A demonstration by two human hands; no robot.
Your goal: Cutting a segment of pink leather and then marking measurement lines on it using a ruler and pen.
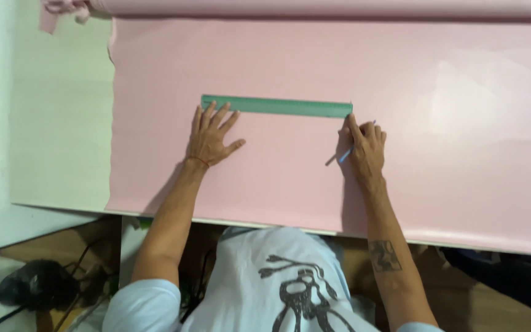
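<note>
Your pink sheet (pixel 314 178) covers most of the tabletop (pixel 62 123), and it runs out of view at 3 o'clock, so you cannot tell where it ends on that side. At 12 o'clock it goes up to a roll of the same pink material (pixel 339 7), of which only the lower curve shows before the top edge cuts it off. The sheet looks smooth and matte, with a soft glare patch toward 2 o'clock. The bare tabletop at 9 o'clock is pale with a faint wood grain. Near the centre lies a long, flat green ruler (pixel 276 106), a narrow strip set almost level; its markings are too small to make out. Your left hand (pixel 210 138) is spread flat and open, fingers fanned, the fingertips pressing on the ruler's 9 o'clock end and the palm resting on the sheet. Your right hand (pixel 365 147) sits just below the ruler's 3 o'clock end, fingers curled closed around a thin pen or pencil (pixel 341 155); its light blue barrel sticks out toward 8 o'clock, and the tip is hidden by your fingers, so you cannot tell whether it touches the sheet. Below the tabletop's near edge, dark cables and a black object (pixel 38 280) at 7 o'clock are blurred and hard to identify.
</note>
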